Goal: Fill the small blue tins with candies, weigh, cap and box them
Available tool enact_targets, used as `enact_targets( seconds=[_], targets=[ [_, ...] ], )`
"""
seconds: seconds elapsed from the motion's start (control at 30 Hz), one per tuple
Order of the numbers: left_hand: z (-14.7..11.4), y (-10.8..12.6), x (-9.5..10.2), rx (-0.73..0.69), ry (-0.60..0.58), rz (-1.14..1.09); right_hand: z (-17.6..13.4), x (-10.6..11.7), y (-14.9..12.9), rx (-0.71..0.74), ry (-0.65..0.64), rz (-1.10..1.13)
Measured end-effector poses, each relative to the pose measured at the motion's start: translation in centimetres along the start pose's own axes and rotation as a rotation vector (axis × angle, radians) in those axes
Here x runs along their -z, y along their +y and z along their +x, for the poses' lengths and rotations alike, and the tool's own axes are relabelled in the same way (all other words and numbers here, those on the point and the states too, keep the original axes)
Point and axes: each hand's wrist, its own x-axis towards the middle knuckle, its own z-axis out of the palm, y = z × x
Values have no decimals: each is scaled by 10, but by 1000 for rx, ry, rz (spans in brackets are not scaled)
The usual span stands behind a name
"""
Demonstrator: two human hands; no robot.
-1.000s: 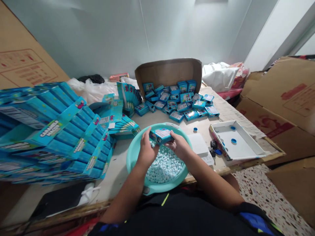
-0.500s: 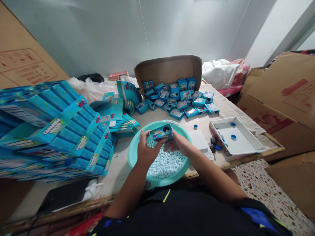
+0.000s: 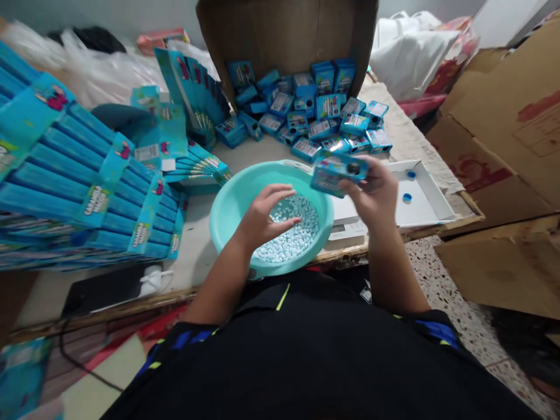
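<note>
My right hand [image 3: 376,189] grips a small blue candy box [image 3: 335,173] with a dark round hole near one end, held up at the right rim of the basin. Over the turquoise basin [image 3: 230,204] my left hand [image 3: 269,216] is empty, its thumb and fingers apart. Small pale blue and white candies [image 3: 291,245] lie in the bottom of the basin. Just right of it is a white digital scale [image 3: 347,228], partly hidden under my right hand and the box.
Many filled blue boxes [image 3: 319,129] lie heaped before an open carton [image 3: 289,35]. Stacked blue display cartons [image 3: 87,175] stand at left. A white tray [image 3: 426,204] holds blue caps [image 3: 407,198]. A black tablet-like slab [image 3: 102,290] rests near the front edge.
My right hand has carried the candy box rightward from above the basin. The left hand has let go of it and opened. The view has tilted down.
</note>
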Motion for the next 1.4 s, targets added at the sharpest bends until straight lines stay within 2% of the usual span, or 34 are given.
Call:
enact_targets(
  seconds=[0.07, 0.17, 0.27, 0.33, 0.4, 0.47, 0.53, 0.6, 0.67, 0.73, 0.83, 1.0, 1.17, 1.27, 1.4],
  targets=[
    [5, -5, 4, 138, -74, 45, 0, 17, 25, -28, 166, -39],
    [11, -20, 8, 299, -23, 109, -2, 28, 64, -140, 247, -136],
    [14, -33, 11, 366, -20, 407, -7, 22, 87, -278, 167, -236],
    [16, -37, 15, 361, -96, 620, -11, 14, 90, -340, 66, -275],
    [17, -40, 20, 307, -164, 732, -19, 9, 86, -363, -12, -320],
    [18, -41, 25, 202, -219, 806, -32, 9, 80, -327, -10, -384],
    [19, -39, 28, 149, -341, 968, -52, 16, 75, -216, 85, -443],
    [19, -34, 27, 217, -542, 1236, -79, 26, 76, -80, 218, -484],
    [21, -27, 23, 338, -717, 1486, -109, 37, 81, -5, 311, -507],
    [23, -22, 17, 418, -776, 1607, -134, 44, 90, -26, 363, -528],
    [27, -21, 12, 460, -779, 1632, -152, 48, 104, -103, 401, -552],
    [34, -26, 14, 559, -766, 1566, -139, 46, 111, -191, 420, -607],
    [41, -29, 19, 603, -748, 1534, -135, 44, 113, -150, 412, -693],
    [44, -30, 18, 600, -750, 1528, -141, 46, 116, -167, 428, -652],
    [44, -27, 9, 587, -754, 1554, -146, 49, 118, -224, 376, -576]
  ],
)
